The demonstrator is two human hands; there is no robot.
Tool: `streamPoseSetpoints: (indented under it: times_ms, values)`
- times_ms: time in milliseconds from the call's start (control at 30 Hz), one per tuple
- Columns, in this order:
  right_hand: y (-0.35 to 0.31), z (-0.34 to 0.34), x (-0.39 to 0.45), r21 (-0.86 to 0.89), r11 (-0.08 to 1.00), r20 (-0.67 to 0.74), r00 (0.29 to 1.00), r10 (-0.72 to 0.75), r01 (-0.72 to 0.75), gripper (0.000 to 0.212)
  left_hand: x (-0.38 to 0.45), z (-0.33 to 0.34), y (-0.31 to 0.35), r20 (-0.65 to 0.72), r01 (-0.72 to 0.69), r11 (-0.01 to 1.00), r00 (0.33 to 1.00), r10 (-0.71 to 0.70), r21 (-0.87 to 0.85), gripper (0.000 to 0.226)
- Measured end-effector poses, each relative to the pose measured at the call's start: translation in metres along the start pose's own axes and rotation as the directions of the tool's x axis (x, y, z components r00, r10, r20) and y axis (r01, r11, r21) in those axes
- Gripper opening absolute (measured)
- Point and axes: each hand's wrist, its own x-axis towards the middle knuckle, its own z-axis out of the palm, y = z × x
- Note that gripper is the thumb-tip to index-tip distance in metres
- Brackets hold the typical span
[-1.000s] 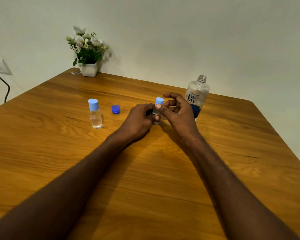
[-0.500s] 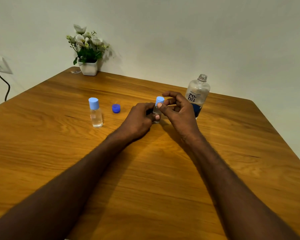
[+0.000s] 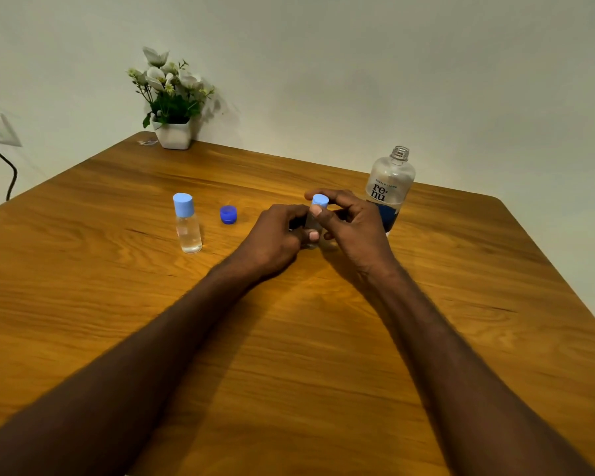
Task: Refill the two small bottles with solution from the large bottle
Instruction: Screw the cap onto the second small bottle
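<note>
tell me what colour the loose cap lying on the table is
Dark blue: the small round loose plastic cap, clearest in the head view.

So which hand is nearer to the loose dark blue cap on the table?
Left. The left hand sits just to the right of the dark blue cap, gripping the small bottle; the right hand is farther right, pinching that bottle's light blue cap.

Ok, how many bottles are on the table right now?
3: a capped small clear bottle at left, another small clear bottle gripped between both hands, and the uncapped large renu bottle behind the right hand.
</note>
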Motion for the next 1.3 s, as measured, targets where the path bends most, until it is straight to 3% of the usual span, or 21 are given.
streamPoseSetpoints:
  times_ms: [233,367,533,733,900,1167,1300]
  values:
    - [0.003,0.011,0.0,-0.196,0.98,-0.204,0.977,-0.067,0.026,0.023,-0.005,0.008,0.005,-0.173,0.009,0.992,0.985,0.013,0.128,0.024]
    - [0.002,0.023,-0.001,-0.221,0.975,-0.296,0.953,-0.064,-0.004,0.025,-0.007,0.012,0.006,-0.248,0.007,0.982,0.968,0.041,0.191,0.016]
    - [0.002,0.017,0.001,0.0,0.997,-0.151,0.985,0.08,-0.081,0.026,-0.004,0.006,0.004,-0.185,0.04,0.997,0.982,-0.027,0.065,0.016]
    - [0.0,0.024,-0.001,-0.222,0.975,-0.264,0.964,-0.035,-0.026,0.024,-0.006,0.013,0.008,-0.257,0.035,0.99,0.966,0.002,0.14,0.013]
    - [0.003,0.025,-0.002,-0.065,0.996,-0.204,0.978,0.046,-0.06,0.028,-0.01,0.019,0.011,-0.312,0.064,0.988,0.95,-0.018,0.139,0.01]
    - [0.001,0.023,-0.008,-0.271,0.959,-0.105,0.989,-0.109,0.077,0.051,-0.021,0.008,0.011,-0.288,0.03,0.983,0.957,0.024,0.183,0.03]
    - [-0.01,0.015,-0.013,-0.371,0.896,-0.217,0.916,-0.338,0.243,0.051,-0.035,0.005,0.01,-0.325,0.075,0.967,0.946,0.008,0.242,0.046]
